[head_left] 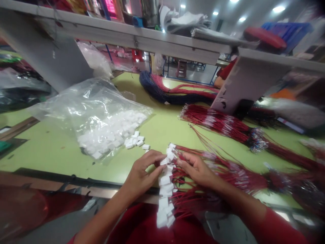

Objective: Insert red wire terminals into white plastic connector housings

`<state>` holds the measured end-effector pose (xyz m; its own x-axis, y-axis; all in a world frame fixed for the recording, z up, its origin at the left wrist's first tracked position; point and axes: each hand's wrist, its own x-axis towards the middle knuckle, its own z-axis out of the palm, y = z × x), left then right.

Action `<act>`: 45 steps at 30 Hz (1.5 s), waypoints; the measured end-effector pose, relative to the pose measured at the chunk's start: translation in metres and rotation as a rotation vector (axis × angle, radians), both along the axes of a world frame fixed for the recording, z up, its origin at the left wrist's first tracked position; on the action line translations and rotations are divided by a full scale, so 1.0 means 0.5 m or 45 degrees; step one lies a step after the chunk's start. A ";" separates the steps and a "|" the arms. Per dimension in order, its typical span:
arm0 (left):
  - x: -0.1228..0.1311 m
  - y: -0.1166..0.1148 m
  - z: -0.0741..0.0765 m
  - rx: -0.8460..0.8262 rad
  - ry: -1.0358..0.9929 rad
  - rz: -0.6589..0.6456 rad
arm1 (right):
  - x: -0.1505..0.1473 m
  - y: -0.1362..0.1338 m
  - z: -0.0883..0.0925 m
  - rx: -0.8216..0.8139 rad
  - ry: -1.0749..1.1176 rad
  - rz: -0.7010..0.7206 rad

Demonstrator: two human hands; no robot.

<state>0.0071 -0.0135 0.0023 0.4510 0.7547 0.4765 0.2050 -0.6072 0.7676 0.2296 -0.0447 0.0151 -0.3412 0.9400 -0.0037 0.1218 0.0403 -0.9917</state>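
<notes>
Blocky white plastic connectors (164, 189), thin red wires (193, 200)

Your left hand (143, 173) and right hand (196, 167) meet at the lower centre of the frame, fingertips pinched in a close grip, knuckles up, forearms angling in from the lower corners.

Connectors (164, 189) were white; wires (193, 200) plain red. Table (50, 149) was light green. Bag (83, 105) was clear, white pieces (109, 137) inside. Far bundle (157, 91) was dark blue and red. Middle bundle (218, 123) was red with white bands.
</notes>
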 end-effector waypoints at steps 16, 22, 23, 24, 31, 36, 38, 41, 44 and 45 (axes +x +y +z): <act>-0.004 -0.007 0.005 0.122 0.043 -0.046 | -0.005 0.000 0.015 -0.027 -0.190 -0.035; 0.022 -0.021 -0.007 0.188 0.013 -0.122 | -0.004 -0.006 -0.006 0.029 -0.235 -0.044; 0.027 -0.025 -0.011 0.167 -0.012 -0.114 | -0.004 -0.007 -0.010 0.027 -0.221 -0.046; 0.030 -0.028 -0.015 0.147 -0.034 -0.103 | -0.004 -0.007 -0.012 0.008 -0.204 -0.039; -0.017 0.000 -0.023 0.029 0.103 0.135 | 0.004 0.006 -0.001 0.194 -0.143 -0.277; -0.062 0.062 -0.054 0.260 0.542 0.322 | 0.013 0.010 -0.004 -0.123 -0.075 -0.163; -0.064 0.075 -0.065 0.268 0.658 0.275 | 0.016 0.013 -0.006 -0.192 -0.048 -0.105; -0.057 0.076 -0.067 0.237 0.657 0.234 | 0.019 0.016 -0.005 -0.236 -0.040 -0.067; -0.049 0.062 -0.047 0.032 0.427 0.224 | 0.017 0.016 -0.003 -0.234 -0.043 -0.096; -0.045 0.055 -0.037 -0.098 0.319 0.224 | 0.014 0.015 -0.004 -0.222 -0.040 -0.113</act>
